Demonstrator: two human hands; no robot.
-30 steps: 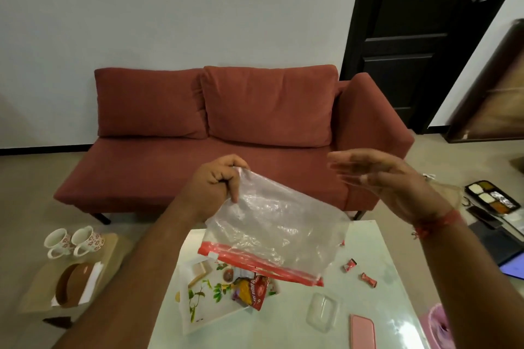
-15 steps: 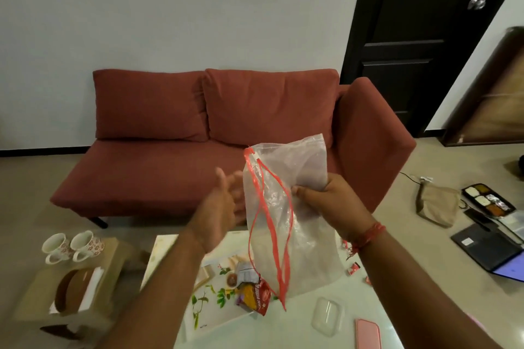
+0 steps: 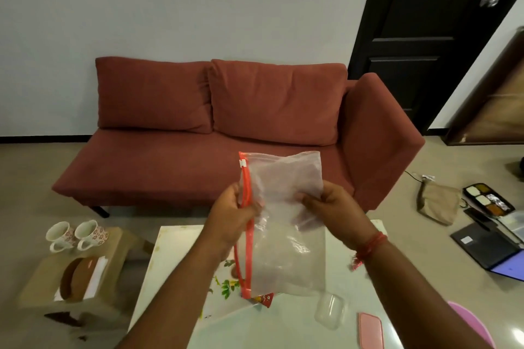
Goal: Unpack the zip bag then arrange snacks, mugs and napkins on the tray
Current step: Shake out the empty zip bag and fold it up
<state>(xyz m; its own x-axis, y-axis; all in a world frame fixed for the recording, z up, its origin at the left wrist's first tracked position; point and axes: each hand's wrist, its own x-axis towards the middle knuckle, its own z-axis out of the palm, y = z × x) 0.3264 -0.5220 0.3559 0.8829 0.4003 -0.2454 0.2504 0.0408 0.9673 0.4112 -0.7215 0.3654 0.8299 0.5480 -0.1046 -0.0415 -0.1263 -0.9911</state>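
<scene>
Zip bag (image 3: 286, 224) looks empty, held up over the desk (image 3: 283, 329): left hand (image 3: 235, 217) pinches the red zip edge, right hand (image 3: 331, 207) clamps the far side. Unpacking looks done. Mugs (image 3: 75, 235) and napkins (image 3: 96, 272) sit on the stool at left, not yet on the tray (image 3: 224, 286). Snack packet (image 3: 263, 300) mostly hidden behind the bag; tray contents unclear.
</scene>
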